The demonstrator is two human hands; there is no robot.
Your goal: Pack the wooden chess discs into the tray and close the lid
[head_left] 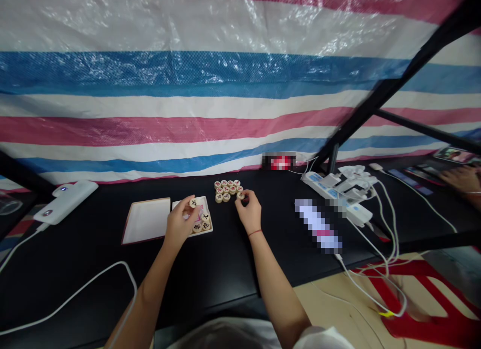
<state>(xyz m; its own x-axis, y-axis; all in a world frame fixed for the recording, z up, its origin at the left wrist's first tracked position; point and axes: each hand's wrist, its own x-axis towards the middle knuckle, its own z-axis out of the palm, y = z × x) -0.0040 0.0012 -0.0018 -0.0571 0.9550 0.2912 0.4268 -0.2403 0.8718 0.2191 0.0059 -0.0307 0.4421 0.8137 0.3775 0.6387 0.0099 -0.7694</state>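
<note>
Between the thumb and fingers of my left hand [181, 220] is a round Chinese chess piece [193, 203] with a black character. That hand is over a white box [210, 224], where several more black-marked pieces [206, 226] lie. My right hand [250, 211] pinches another chess piece [240, 195] at the near right corner of a group of pieces on the table. Rows of red-marked pieces [224, 183] make up the back of this group, with black-marked pieces [219, 198] at its front. My left hand hides part of the box's inside.
The box lid [147, 221] lies left of the box on the black table [218, 269]. A white device [65, 203] with a cable is at far left. Rightward are a blurred phone [318, 226], a power strip [338, 196] and tangled cables. Another person's hand [460, 179] is at far right.
</note>
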